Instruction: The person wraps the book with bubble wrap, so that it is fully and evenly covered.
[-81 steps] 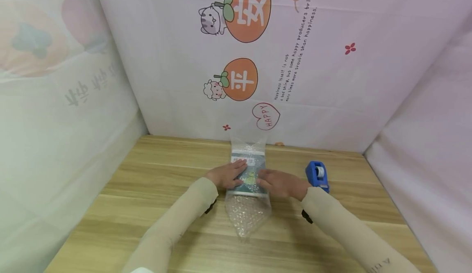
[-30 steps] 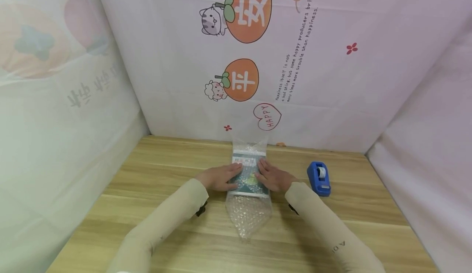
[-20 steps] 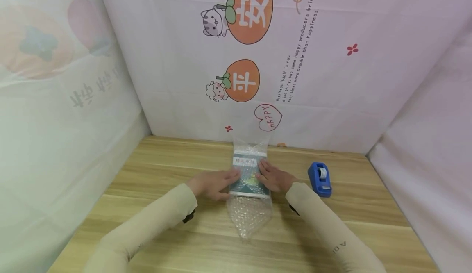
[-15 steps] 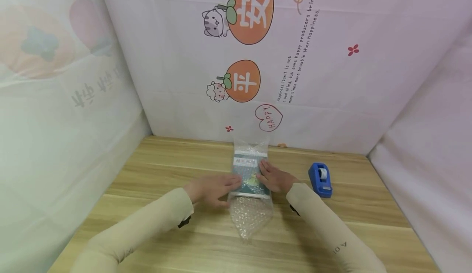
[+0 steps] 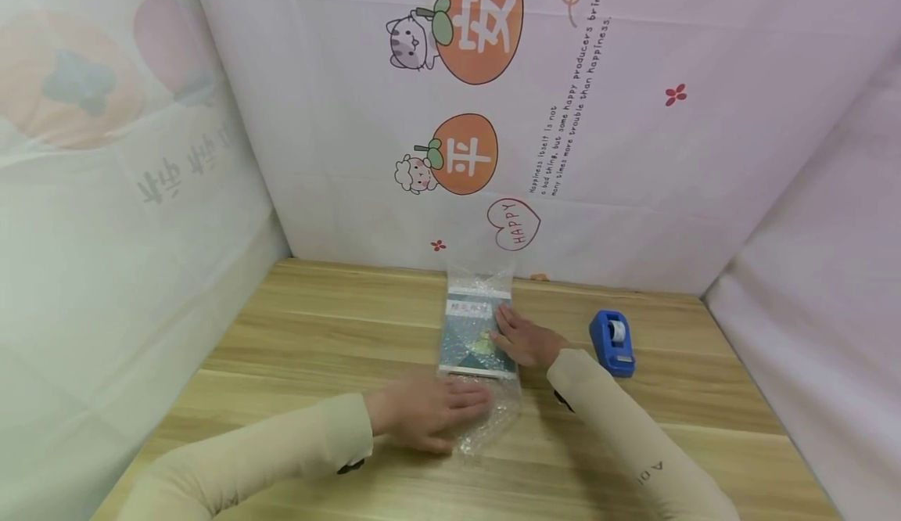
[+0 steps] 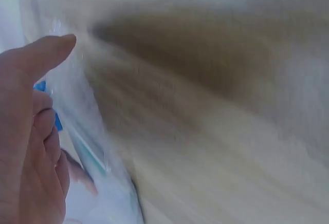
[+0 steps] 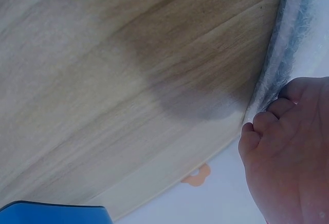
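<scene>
A flat book (image 5: 468,333) with a teal cover lies inside clear bubble wrap (image 5: 501,411), near the back of the wooden table. Over the near end of the wrap, below the book's white bottom edge, my left hand (image 5: 431,410) lies with straight fingers. That hand covers part of the loose wrap; in the left wrist view its thumb (image 6: 51,52) stands apart from the other fingers. On the book's right side rests my right hand (image 5: 529,341), fingers extended across the wrapped cover. The right wrist view shows this hand (image 7: 293,152) at the wrap's edge.
A blue tape dispenser (image 5: 612,343) with a roll of tape stands right of the right hand. Printed white cloth (image 5: 598,231) hangs behind the wooden table (image 5: 338,310) and along both sides. The wrap's far end reaches the back cloth.
My left hand has left the book's left side and come toward me, onto the near flap of wrap. The right hand shifted slightly early on, then stayed on the book.
</scene>
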A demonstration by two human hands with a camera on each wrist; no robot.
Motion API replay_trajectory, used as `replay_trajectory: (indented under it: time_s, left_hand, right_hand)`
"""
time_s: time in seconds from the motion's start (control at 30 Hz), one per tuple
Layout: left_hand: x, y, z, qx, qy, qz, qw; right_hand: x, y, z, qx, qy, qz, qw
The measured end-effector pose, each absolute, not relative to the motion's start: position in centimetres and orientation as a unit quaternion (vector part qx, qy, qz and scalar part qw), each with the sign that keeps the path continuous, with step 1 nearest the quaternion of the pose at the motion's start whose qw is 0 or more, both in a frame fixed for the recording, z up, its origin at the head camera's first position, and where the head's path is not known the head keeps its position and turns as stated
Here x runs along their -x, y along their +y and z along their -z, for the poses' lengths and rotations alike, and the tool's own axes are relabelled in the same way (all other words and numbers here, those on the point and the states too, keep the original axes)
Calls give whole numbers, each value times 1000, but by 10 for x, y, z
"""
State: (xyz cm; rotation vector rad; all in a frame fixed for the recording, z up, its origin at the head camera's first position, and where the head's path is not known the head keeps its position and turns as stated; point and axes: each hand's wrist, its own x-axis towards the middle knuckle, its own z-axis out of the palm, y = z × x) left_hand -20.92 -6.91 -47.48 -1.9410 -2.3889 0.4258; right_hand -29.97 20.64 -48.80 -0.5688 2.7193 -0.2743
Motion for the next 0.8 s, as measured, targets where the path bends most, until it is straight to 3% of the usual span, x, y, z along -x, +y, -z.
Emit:
replay_trajectory:
  time_s: [0.2, 0.53, 0.67, 0.8]
  left_hand:
    - [205, -61, 482, 638, -752, -157, 50]
    - [203, -60, 490, 647, -754, -111, 39]
    - [206, -63, 490, 643, -764, -49, 16]
    - [211, -66, 491, 620, -778, 86, -46]
  right_hand:
    - [299, 207, 488, 202, 960, 92, 172]
    - [298, 207, 486, 198, 960, 101, 172]
    - [298, 208, 487, 201, 958, 108, 172]
    - [298, 209, 487, 203, 956, 118, 176]
